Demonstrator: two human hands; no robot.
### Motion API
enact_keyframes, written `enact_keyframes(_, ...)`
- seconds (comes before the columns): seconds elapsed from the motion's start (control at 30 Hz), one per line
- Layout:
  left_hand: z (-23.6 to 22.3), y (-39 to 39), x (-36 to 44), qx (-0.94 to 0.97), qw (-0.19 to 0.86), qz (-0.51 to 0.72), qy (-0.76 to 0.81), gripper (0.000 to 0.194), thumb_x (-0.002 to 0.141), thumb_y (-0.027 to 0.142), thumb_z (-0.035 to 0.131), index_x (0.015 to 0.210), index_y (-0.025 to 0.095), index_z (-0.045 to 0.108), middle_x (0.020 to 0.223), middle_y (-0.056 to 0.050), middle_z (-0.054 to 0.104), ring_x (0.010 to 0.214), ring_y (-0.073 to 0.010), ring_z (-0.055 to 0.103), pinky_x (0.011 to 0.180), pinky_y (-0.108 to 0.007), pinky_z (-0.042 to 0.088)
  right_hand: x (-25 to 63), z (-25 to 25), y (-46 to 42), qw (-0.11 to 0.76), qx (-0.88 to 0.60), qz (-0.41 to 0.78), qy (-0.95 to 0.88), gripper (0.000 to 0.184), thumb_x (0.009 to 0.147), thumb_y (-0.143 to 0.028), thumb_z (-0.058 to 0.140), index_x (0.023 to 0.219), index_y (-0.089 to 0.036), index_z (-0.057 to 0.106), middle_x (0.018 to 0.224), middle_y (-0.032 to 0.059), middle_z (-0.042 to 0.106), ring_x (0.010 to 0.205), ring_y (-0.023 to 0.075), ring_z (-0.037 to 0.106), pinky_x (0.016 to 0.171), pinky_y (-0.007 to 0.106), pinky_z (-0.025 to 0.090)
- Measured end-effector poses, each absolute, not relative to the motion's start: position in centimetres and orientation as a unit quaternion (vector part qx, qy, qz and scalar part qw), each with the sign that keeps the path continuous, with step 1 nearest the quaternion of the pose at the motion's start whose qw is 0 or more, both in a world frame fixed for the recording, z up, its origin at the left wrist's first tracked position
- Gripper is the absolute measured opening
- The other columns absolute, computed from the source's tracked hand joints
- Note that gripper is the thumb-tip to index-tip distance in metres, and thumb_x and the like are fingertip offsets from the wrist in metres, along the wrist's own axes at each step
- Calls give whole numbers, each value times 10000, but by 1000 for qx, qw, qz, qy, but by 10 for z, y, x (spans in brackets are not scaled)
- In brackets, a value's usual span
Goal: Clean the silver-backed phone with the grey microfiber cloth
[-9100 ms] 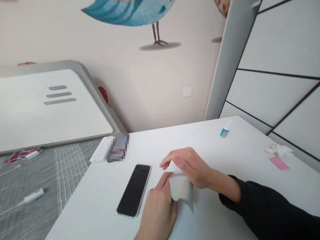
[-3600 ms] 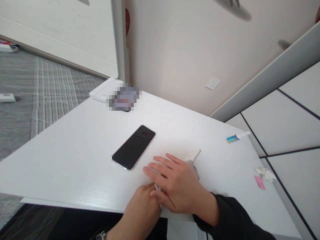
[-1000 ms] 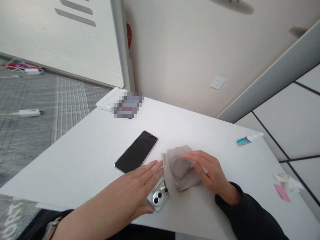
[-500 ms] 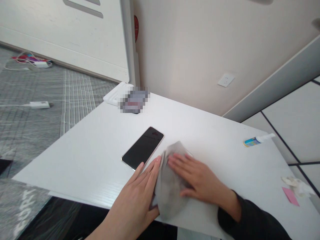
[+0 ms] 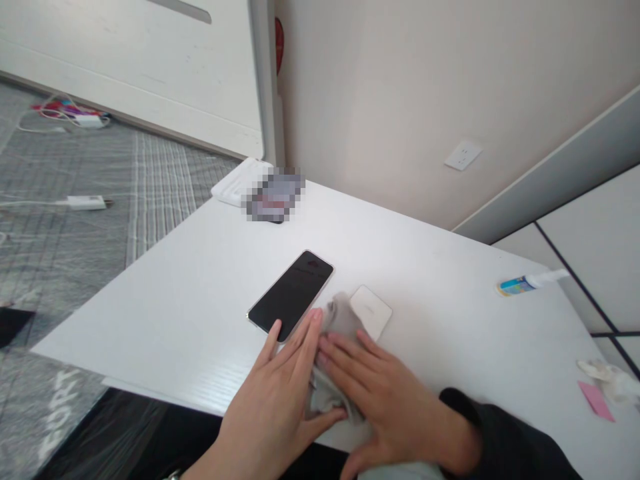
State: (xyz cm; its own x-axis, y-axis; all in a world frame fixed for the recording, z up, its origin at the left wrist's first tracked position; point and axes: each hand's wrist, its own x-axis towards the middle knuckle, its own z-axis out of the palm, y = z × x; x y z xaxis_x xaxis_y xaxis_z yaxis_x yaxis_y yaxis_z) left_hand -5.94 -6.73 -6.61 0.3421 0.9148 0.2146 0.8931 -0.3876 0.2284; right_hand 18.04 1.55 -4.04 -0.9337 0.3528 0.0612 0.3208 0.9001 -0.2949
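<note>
- White table (image 5: pixel 150 313), its near edge running across the lower part of the scene; left of it, grey patterned fabric (image 5: pixel 160 193) bearing a white charger (image 5: pixel 86 202)
- Far side: plain pale wall (image 5: pixel 380 127) with a socket (image 5: pixel 463 155); far left, a white panel (image 5: pixel 130 73); right, pale panels (image 5: pixel 600 247) with dark seams
- Grey cloth (image 5: pixel 341 313), soft and bunched in folds, at the near middle of the table, right of a black-screened phone (image 5: pixel 291 293)
- Pale device (image 5: pixel 371 310), smooth and round-cornered, far end showing beyond the cloth, the rest hidden
- Right hand (image 5: pixel 385 393) open over the cloth, thumb spread away
- Left hand (image 5: pixel 277 400) along the cloth's left side, fingers extended; whether it grips anything cannot be told
- Right side of table: labelled bottle (image 5: pixel 525 283) lying down
</note>
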Motion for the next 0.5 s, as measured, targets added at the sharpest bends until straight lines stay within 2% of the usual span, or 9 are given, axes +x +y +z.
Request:
enact_keyframes(0.03,-66,-67,-59,817,34,154,554,1230,854,634,731,1650,54,-5,1639,-223,382,1461,-308,506,1223,-543,362,180,-41,15,44,-147,160,-975,1090,920,-845,433,1675,-111,151,1689,107,321,1594,238,261,1333,436,98)
enact_keyframes(0.1,-66,-66,-59,818,40,151,554,1223,861,642,719,1650,50,-5,1641,-220,378,1476,-308,486,1233,-548,348,183,-42,22,54,-188,154,-968,1049,930,-829,441,1679,-152,158,1682,123,334,1574,269,316,1325,505,123)
enact_keyframes(0.2,-64,-66,-59,823,39,147,548,1149,891,680,666,1658,78,58,1647,-182,393,1521,-302,420,1240,-552,334,200,-45,46,88,-273,146,-947,931,979,-780,412,1676,-197,210,1689,132,325,1571,324,314,1297,603,171)
enact_keyframes(0.27,-62,-66,-61,825,24,149,544,1140,886,752,612,1659,90,99,1662,-180,370,1551,-324,360,1228,-558,342,212,-47,61,136,-295,181,-929,715,1064,-650,367,1658,-259,289,1672,81,387,1557,295,352,1296,572,222)
enact_keyframes(0.33,-58,-66,-65,826,5,161,540,1169,860,839,535,1658,89,129,1693,-211,285,1584,-367,264,1218,-575,332,222,-49,69,199,-331,201,-900,545,1121,-451,305,1643,-294,325,1653,50,434,1538,254,395,1291,534,273)
enact_keyframes(0.4,-54,-67,-69,833,-7,174,525,1126,886,844,464,1654,81,155,1715,-235,195,1604,-385,182,1228,-573,293,227,-49,72,243,-372,192,-875,516,1122,-325,282,1633,-285,343,1635,61,464,1524,236,419,1274,526,318)
enact_keyframes(0.5,-50,-69,-75,860,-23,162,483,975,969,742,447,1640,74,216,1722,-224,196,1616,-331,167,1271,-486,200,227,-49,71,241,-375,184,-876,477,1108,-334,383,1577,-279,450,1594,66,520,1509,239,438,1265,524,336)
